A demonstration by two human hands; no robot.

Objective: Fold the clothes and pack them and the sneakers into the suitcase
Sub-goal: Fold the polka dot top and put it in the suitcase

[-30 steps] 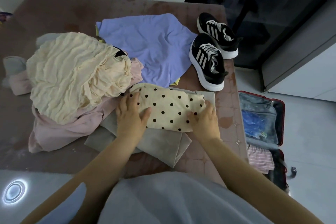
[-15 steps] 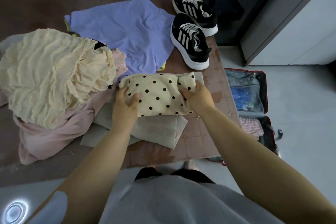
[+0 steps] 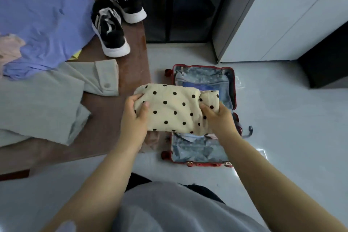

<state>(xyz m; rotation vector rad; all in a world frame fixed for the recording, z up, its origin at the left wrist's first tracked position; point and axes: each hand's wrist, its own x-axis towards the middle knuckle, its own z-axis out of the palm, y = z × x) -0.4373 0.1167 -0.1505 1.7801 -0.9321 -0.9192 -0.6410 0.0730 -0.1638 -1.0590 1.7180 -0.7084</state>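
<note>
Carrying step: the folded polka-dot garment is held in the air off the table edge, partly over the middle of the open suitcase. It is judged to be on its way in.
Left hand: grips the bundle's left end, with the thumb on top and the fingers curled beneath.
Right hand: pinches the bunched right end, fingers curled round the fabric.
Risk, bundle: the cloth is soft and has no stiffness. Should either grip slacken, the folds would likely drop open, the loosely rolled right end first.
Risk, placement: the bundle hangs across the hinge line. Set down there, it could straddle both halves and hinder closing.
Polka-dot garment: cream and matte with black dots, folded into a rounded oblong pad.
Suitcase: hard red rim and pale blue patterned lining. It lies open and flat on the floor, just beside the table.
Grey garment: smooth woven cloth with one button showing, laid loosely on the table.
Purple garment: thin and rumpled, spread farther back.
Sneakers: black with white soles and stripes, side by side at the far table corner, not yet packed.
</note>
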